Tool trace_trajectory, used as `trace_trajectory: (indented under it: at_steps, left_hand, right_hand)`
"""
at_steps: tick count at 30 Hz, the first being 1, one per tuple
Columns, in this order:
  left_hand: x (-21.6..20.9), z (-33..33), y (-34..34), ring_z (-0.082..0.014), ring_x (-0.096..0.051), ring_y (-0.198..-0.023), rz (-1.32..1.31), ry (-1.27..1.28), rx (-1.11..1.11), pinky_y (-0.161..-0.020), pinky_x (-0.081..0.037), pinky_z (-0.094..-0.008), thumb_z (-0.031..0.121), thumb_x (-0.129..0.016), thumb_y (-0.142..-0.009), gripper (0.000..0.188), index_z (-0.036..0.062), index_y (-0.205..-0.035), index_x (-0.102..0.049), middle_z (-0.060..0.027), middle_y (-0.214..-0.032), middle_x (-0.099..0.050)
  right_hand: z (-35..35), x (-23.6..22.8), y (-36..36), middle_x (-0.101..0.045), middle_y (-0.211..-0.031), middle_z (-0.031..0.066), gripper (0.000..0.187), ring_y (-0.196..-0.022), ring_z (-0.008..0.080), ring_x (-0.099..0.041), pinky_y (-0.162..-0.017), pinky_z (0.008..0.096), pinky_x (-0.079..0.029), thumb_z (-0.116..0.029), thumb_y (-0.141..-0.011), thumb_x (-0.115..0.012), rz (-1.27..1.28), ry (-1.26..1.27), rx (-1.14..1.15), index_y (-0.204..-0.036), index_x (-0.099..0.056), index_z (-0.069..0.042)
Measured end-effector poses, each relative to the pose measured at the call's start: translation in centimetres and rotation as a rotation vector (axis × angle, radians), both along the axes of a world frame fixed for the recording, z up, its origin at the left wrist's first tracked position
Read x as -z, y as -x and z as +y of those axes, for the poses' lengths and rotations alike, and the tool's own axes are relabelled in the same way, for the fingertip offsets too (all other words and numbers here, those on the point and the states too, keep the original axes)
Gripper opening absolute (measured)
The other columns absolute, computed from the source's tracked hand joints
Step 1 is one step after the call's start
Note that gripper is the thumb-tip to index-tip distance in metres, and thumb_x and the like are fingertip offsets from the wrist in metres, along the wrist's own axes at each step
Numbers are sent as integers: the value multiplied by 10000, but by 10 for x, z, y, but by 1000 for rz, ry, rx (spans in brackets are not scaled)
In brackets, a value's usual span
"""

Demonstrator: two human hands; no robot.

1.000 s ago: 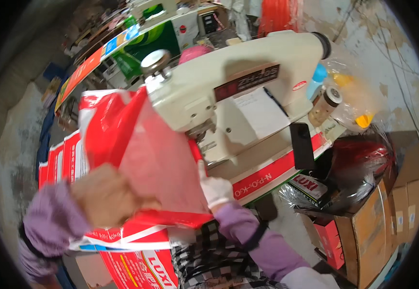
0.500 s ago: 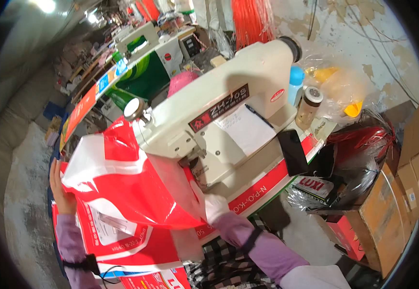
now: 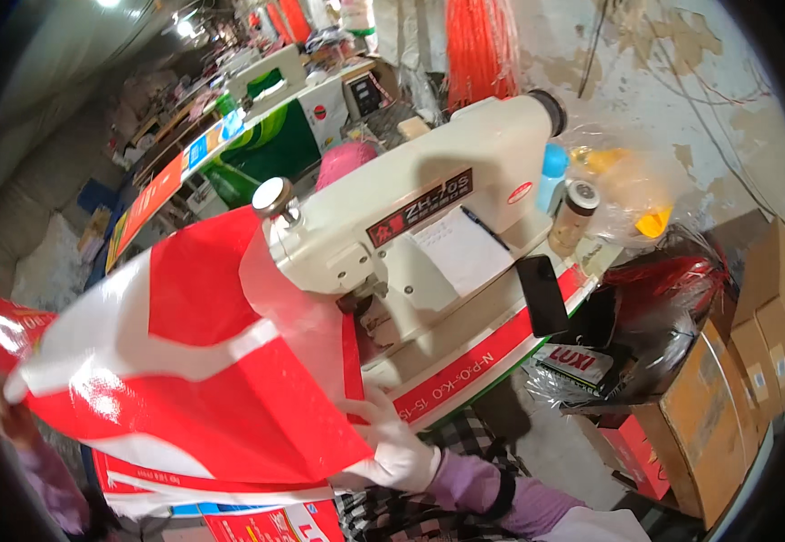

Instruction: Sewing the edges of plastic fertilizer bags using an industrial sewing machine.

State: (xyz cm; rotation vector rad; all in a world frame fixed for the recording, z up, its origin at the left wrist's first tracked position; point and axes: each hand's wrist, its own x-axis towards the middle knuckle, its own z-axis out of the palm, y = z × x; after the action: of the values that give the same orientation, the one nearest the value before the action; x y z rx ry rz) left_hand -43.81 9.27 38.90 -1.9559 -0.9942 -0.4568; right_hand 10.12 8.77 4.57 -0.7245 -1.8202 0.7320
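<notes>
A glossy red-and-white printed sack (image 3: 203, 361) stretches from the needle end of the cream sewing machine (image 3: 429, 190) out to the far left. My right hand (image 3: 397, 452), in a white glove, pinches the sack's near right corner beside the machine bed. At the dim left rim my bare left hand (image 3: 15, 417) holds the sack's far left end, its fingers mostly hidden. The sack's upper edge lies against the machine head, partly behind it. Whether the sack is under the needle cannot be seen. More printed sacks (image 3: 275, 528) lie underneath, near my lap.
A phone (image 3: 544, 295), a paper sheet (image 3: 460, 248) with a pen, a flask (image 3: 575, 217) and a blue bottle (image 3: 551, 176) sit on or by the machine. Cardboard boxes (image 3: 700, 415) stand at right. Red strands (image 3: 483, 54) hang behind. Another machine (image 3: 266, 77) stands farther back.
My left hand has moved left and down, drawing the sack wider and flatter. My right hand has shifted slightly down, its thumb now over the sack's corner. The view has tilted a little.
</notes>
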Motion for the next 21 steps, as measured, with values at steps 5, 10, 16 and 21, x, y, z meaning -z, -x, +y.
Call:
trace_trajectory:
  at_steps: [5, 10, 16, 21]
  left_hand:
    - [110, -103, -113, -341, -507, -1226, -408, 924, -679, -1003, -441, -416, 116, -763, -721, 749, 5, -1381, -427, -219, -1356, -481]
    - [186, -14, -336, -409, -409, -1327, -228, 1416, 501, -1078, -337, -508, 297, -717, -768, 712, 86, -1402, -468, -175, -1445, -424]
    - [401, 87, -396, -274, -515, -1213, -1133, 1084, 196, -1034, -408, -380, 186, -634, -862, 529, 66, -1349, -469, -150, -1312, -524]
    - [430, 101, -295, -239, -513, -1237, -956, 675, -32, -1048, -409, -361, 175, -629, -879, 522, 53, -1363, -477, -135, -1360, -513]
  right_hand:
    - [-59, 47, 22, -679, -1114, 48, 317, -1257, 266, -468, -1095, 478, -290, -359, -891, -631, -144, 267, -314, -1071, -723, -115]
    - [-79, 85, 10, -684, -1058, 127, 359, -1133, 288, -572, -904, 348, -488, -338, -934, -587, -58, 663, -376, -1030, -698, -11]
    - [-79, 104, -3, -678, -936, 177, 378, -922, 335, -635, -814, 394, -514, -365, -937, -545, -285, 510, -271, -952, -690, -17]
    - [-81, 101, -15, -594, -766, 180, 454, -736, 370, -603, -666, 441, -487, -421, -924, -569, -223, 621, -134, -756, -614, -1]
